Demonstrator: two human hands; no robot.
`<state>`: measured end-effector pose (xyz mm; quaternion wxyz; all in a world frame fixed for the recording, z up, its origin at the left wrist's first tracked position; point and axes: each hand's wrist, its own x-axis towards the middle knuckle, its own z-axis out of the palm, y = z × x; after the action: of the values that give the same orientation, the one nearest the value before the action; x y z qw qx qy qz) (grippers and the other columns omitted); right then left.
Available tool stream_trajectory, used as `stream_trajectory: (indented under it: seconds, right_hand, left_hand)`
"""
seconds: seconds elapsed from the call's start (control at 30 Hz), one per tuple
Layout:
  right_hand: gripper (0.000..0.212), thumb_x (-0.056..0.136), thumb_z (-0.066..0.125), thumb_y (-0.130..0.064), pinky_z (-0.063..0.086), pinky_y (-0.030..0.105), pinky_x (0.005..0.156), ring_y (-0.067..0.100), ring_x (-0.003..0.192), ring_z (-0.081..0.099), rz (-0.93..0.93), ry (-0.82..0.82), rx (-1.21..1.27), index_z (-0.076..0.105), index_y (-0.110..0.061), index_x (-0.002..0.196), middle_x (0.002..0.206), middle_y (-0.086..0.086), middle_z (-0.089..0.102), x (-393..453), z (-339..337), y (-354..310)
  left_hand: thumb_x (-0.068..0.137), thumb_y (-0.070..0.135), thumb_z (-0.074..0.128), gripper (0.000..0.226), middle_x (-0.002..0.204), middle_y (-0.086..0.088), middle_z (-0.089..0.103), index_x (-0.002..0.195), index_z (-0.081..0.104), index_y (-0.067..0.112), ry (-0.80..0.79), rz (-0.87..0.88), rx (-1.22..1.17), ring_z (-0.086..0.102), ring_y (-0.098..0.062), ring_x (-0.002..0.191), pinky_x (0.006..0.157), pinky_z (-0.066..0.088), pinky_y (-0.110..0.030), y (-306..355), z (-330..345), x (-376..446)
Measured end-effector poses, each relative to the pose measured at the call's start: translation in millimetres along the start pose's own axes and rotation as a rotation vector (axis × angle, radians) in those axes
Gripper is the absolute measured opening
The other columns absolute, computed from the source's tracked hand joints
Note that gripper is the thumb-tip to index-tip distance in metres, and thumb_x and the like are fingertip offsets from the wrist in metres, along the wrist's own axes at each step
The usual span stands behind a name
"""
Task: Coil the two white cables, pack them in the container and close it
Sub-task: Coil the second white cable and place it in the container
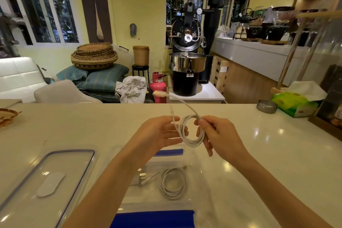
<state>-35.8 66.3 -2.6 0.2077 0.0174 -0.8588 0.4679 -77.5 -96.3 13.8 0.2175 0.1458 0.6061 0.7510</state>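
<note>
Head view — right hand [220, 135] pinches coiled cable [191, 129]; left hand [159, 133] open, fingers touching coil.

1 view only: head-worn, wide-angle, looking forward and down over white counter [259, 153]. Close to both hands, left hand [159, 133] and right hand [220, 137] near frame centre. Room beyond grip fills upper half. No 2nd view sharing scene.
</note>
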Motion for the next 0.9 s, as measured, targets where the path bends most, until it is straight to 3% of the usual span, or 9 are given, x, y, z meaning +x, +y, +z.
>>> stream_trajectory:
  seconds: [0.17,0.27,0.4,0.5,0.63,0.77,0.9]
  right_hand:
    - [0.020,0.092,0.048,-0.013,0.049,0.024,0.038,0.012,0.039,0.055,0.158,0.005,0.127,0.066,-0.004,0.090,0.062,0.006,0.062,6.1,-6.3,2.7]
    - [0.019,0.091,0.050,-0.013,0.050,0.023,0.037,0.011,0.037,0.055,0.214,0.008,0.139,0.067,-0.003,0.088,0.061,0.008,0.063,8.8,-7.6,4.4]
    - [0.019,0.090,0.051,-0.012,0.045,0.020,0.034,0.010,0.034,0.052,0.244,0.023,0.097,0.067,-0.002,0.086,0.057,0.006,0.062,10.4,-10.6,8.1]
    - [0.019,0.090,0.052,-0.014,0.043,0.017,0.034,0.011,0.035,0.051,0.217,0.051,0.006,0.067,-0.004,0.087,0.058,0.004,0.061,9.3,-9.5,7.6]
    - [0.020,0.090,0.052,-0.016,0.045,0.017,0.036,0.008,0.034,0.052,0.083,0.099,-0.067,0.066,-0.008,0.077,0.054,-0.001,0.058,1.6,-4.8,-0.9]
    - [0.020,0.091,0.050,-0.017,0.047,0.017,0.037,0.005,0.039,0.054,-0.027,0.141,-0.059,0.063,-0.014,0.075,0.053,-0.004,0.056,-5.9,-0.1,-7.9]
    - [0.015,0.090,0.051,-0.017,0.048,0.016,0.039,0.006,0.044,0.056,-0.089,0.146,-0.067,0.062,-0.016,0.080,0.057,-0.008,0.055,-9.9,6.9,-8.3]
  left_hand:
    - [0.093,0.018,0.044,0.023,0.087,-0.003,0.074,0.099,0.065,0.011,0.088,0.123,0.092,0.071,-0.015,0.083,0.071,0.057,-0.023,-8.0,-3.7,-1.3]
    - [0.090,0.015,0.050,0.018,0.078,0.003,0.074,0.091,0.068,0.017,0.149,0.258,0.201,0.070,-0.009,0.077,0.066,0.055,-0.018,-10.6,-0.2,-0.7]
    - [0.085,0.009,0.057,0.019,0.070,0.005,0.073,0.085,0.071,0.021,0.103,0.458,0.448,0.066,-0.012,0.070,0.065,0.053,-0.019,-9.7,3.7,-3.1]
    - [0.083,0.013,0.061,0.017,0.073,0.011,0.070,0.085,0.072,0.025,0.083,0.486,0.667,0.064,-0.003,0.069,0.067,0.051,-0.013,-12.1,8.2,-4.7]
    - [0.082,0.019,0.063,0.012,0.066,0.012,0.066,0.085,0.075,0.015,0.216,0.523,0.856,0.059,0.009,0.065,0.065,0.044,-0.003,-13.0,13.3,-6.3]
    - [0.082,0.022,0.064,0.014,0.073,0.001,0.073,0.087,0.075,0.014,0.317,0.523,0.943,0.059,0.000,0.057,0.062,0.045,-0.004,-11.3,18.1,-9.1]
    - [0.081,0.020,0.065,0.013,0.073,-0.004,0.074,0.082,0.074,0.011,0.413,0.545,1.024,0.063,-0.010,0.063,0.065,0.050,-0.019,-10.8,21.9,-11.4]
